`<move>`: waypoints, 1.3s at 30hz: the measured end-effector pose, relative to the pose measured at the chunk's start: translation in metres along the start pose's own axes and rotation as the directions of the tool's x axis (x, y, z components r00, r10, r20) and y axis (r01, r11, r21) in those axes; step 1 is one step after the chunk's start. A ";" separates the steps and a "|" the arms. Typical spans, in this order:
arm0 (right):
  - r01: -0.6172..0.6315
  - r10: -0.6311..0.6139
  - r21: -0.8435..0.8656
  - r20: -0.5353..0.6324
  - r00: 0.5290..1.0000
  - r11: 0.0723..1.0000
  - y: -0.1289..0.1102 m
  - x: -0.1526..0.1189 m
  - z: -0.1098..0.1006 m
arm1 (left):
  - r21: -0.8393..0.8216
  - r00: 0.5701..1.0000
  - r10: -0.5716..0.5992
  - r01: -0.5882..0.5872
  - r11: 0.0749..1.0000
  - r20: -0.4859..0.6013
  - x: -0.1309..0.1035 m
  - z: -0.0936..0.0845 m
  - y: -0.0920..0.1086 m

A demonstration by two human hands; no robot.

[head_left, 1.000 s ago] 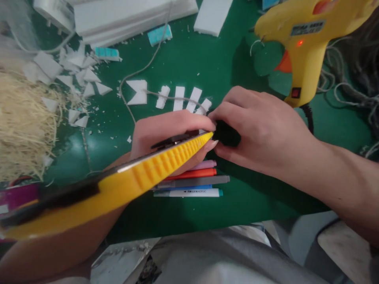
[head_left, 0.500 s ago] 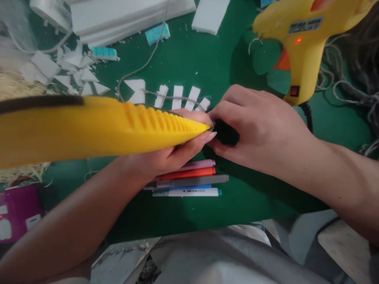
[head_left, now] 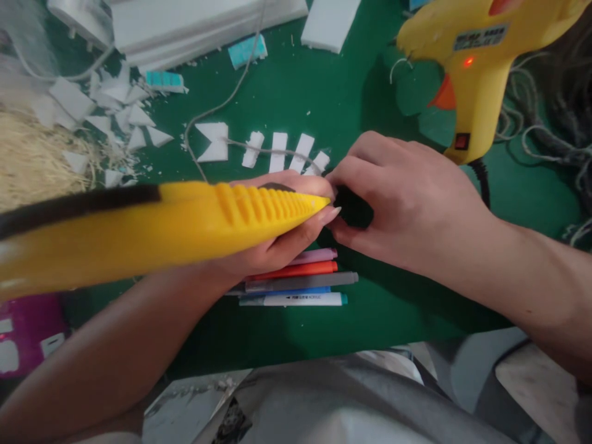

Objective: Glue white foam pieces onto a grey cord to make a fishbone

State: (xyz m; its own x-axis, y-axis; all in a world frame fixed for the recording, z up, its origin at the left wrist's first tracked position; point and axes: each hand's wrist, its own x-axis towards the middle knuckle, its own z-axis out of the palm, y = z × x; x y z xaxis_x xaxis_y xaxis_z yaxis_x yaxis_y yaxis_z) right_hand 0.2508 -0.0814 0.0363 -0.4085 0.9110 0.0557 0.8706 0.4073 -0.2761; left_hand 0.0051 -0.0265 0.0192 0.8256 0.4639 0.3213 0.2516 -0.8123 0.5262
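Observation:
A long yellow-and-black tool with a ribbed end [head_left: 250, 206], which looks like a utility knife, tapers towards my fingertips. My left hand [head_left: 296, 237] is closed around its narrow front end, thumb and fingers pressed together. Against those fingertips, my right hand [head_left: 407, 191] pinches where a grey string [head_left: 277, 151] runs in; the exact grip point is hidden. Just beyond my hands, the string crosses several small white foam strips [head_left: 278, 151] and a notched foam piece [head_left: 215, 142]. Below my left hand lie several markers [head_left: 305, 282] side by side.
A yellow hot glue gun [head_left: 481, 74] with a lit red light stands at the upper right, near tangled cords [head_left: 550, 123]. Foam scraps [head_left: 111, 102] and straw-like shreds [head_left: 32, 154] lie left. Foam boards [head_left: 198, 28] are at the back; a purple object [head_left: 32, 333] sits lower left.
The rear of the yellow tool has swung down towards me, uncovering more shreds and foam scraps at the left. My hands have stayed nearly in place, fingertips together.

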 end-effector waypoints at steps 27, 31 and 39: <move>-0.014 0.014 -0.006 0.079 0.997 1.000 -0.001 0.004 -0.004 | 0.008 0.975 -0.104 0.108 0.994 -0.197 0.003 -0.001 0.013; 0.059 -0.059 0.009 0.006 0.998 0.998 0.005 -0.002 -0.001 | 0.025 0.983 -0.078 0.084 0.996 -0.169 0.003 -0.006 0.012; 0.042 -0.043 0.027 0.048 0.998 0.999 0.006 -0.002 -0.002 | 0.046 0.987 -0.109 0.115 0.992 -0.117 -0.003 -0.010 0.006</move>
State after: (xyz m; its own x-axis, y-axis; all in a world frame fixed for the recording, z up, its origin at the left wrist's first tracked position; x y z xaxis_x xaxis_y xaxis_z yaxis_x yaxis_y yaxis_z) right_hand 0.2575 -0.0801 0.0367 -0.4585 0.8885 0.0211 0.8450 0.4432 -0.2992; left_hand -0.0007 -0.0287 0.0292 0.7282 0.5882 0.3518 0.3684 -0.7688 0.5228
